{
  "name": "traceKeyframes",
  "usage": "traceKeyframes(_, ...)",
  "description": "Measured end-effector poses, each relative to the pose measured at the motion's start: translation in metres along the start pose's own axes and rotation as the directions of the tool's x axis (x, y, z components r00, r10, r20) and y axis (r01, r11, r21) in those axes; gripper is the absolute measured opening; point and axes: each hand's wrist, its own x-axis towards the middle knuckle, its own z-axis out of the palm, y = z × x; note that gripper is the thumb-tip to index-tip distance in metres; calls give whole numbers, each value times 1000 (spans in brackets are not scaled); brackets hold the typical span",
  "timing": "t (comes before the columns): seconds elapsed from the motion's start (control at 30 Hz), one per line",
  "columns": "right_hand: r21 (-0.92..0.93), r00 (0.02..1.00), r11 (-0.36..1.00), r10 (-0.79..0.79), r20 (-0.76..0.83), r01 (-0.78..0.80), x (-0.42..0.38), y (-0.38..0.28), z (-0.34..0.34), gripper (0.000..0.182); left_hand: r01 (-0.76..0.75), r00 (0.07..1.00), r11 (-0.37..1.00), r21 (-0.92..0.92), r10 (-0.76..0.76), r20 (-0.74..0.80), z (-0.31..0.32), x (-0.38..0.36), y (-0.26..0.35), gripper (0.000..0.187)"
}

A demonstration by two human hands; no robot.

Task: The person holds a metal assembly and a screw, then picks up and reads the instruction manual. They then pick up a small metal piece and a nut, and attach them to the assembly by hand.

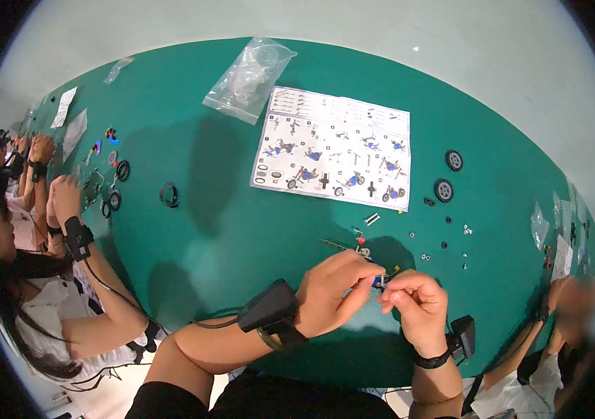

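Near the table's front edge, my left hand (336, 286) has its fingers closed round a small blue and metal assembly (378, 281), which it mostly hides. Right beside it, my right hand (417, 304) has thumb and forefinger pinched together close to the assembly; what lies between them is too small to make out. Just beyond my left hand are metal parts and a small red piece (361, 240). A silver cylinder (372, 219) lies farther up, below the printed instruction sheet (332, 150) with its motorcycle drawings.
Two black wheels (444, 190) and small nuts and black rings lie to the right. A clear plastic bag (250, 80) is beyond the sheet. A black ring (169, 195) lies left. Other people work with parts at the left (102, 279) and right edges.
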Motion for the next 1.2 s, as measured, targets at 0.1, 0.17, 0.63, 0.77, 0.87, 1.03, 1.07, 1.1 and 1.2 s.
traceKeyframes(0.1, 44, 999, 999, -10, 40, 8, 2, 2, 4, 14, 29, 1000, 999, -15, -29, -2, 0, 0, 1, 19)
traceKeyframes(0.17, 47, 998, 999, -27, 59, 24, 2, 5, 4, 14, 60, 998, 997, -40, -61, -10, 1, 0, 1, 18)
traceKeyframes(0.63, -360, 967, 909, -248, -60, 211, -8, -2, 11, 19, 429, 902, 826, -366, -416, 116, 9, -13, 5, 14)
traceKeyframes(0.77, -555, 898, 733, -437, 57, 392, -4, -2, 9, 19, 439, 895, 787, -434, -426, 132, 10, -12, 6, 14)
traceKeyframes(0.87, -659, 881, 629, -461, 110, 412, 0, -6, 8, 19, 487, 870, 738, -468, -455, 188, 11, -12, 10, 14)
traceKeyframes(1.03, -610, 879, 672, -469, 87, 419, 4, 0, 9, 19, 617, 780, 603, -506, -553, 291, 6, -11, 9, 14)
traceKeyframes(1.07, -617, 872, 659, -479, 96, 430, 5, 1, 10, 19, 612, 783, 607, -507, -555, 282, 7, -12, 10, 14)
traceKeyframes(1.1, -624, 865, 645, -490, 105, 441, 5, 2, 10, 18, 608, 785, 610, -508, -556, 273, 7, -12, 11, 14)
traceKeyframes(1.2, -600, 866, 672, -494, 74, 434, 3, 2, 13, 18, 597, 797, 630, -496, -533, 284, 7, -13, 11, 18)
